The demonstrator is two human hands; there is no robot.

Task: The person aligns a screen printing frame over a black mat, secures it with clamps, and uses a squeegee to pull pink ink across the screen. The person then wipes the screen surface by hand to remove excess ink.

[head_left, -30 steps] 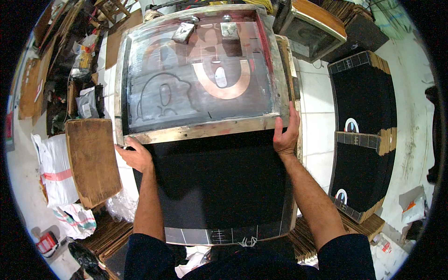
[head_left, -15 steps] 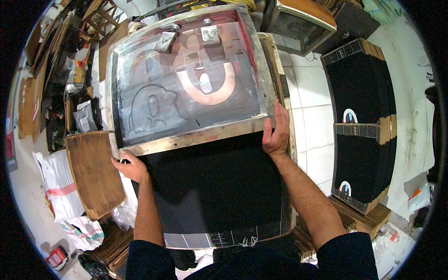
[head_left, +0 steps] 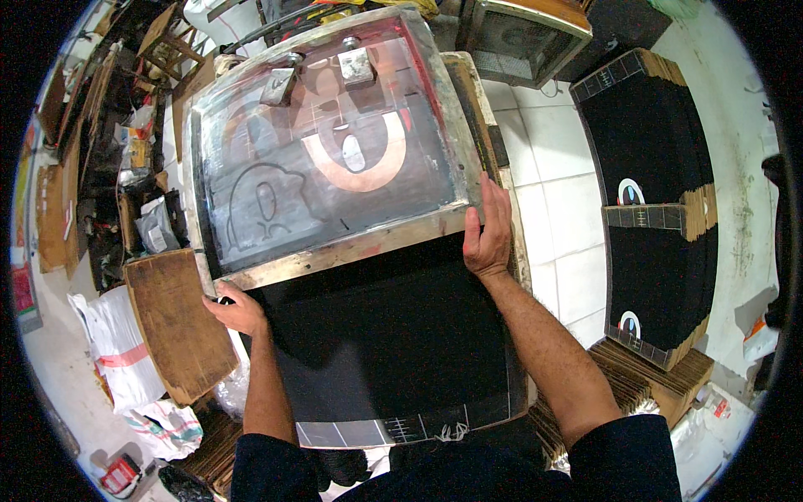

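A wood-edged printing screen (head_left: 330,247), with translucent mesh, a pale U shape, an outlined figure and two metal blocks (head_left: 357,69) on it, sits over a black board (head_left: 385,335) with a gridded strip along its near edge. My left hand (head_left: 237,309) grips the screen’s near left corner, its fingers partly hidden at the frame. My right hand (head_left: 488,238) holds the near right corner, fingers lying along the side of the frame and thumb toward its inner edge. What lies under the screen is mostly hidden.
Two stacks of printed black boards (head_left: 657,284) stand on the right, beside white floor tiles (head_left: 539,151). At left are a brown board (head_left: 180,322), white sacks (head_left: 117,351) and cluttered wood. A glass-sided cabinet (head_left: 514,46) stands at the back; cardboard piles (head_left: 677,385) lie low at right.
The screen and both hands have shifted left, the left corner lower in the picture. The whole view has also turned slightly, right-hand stacks higher and left-hand things lower.
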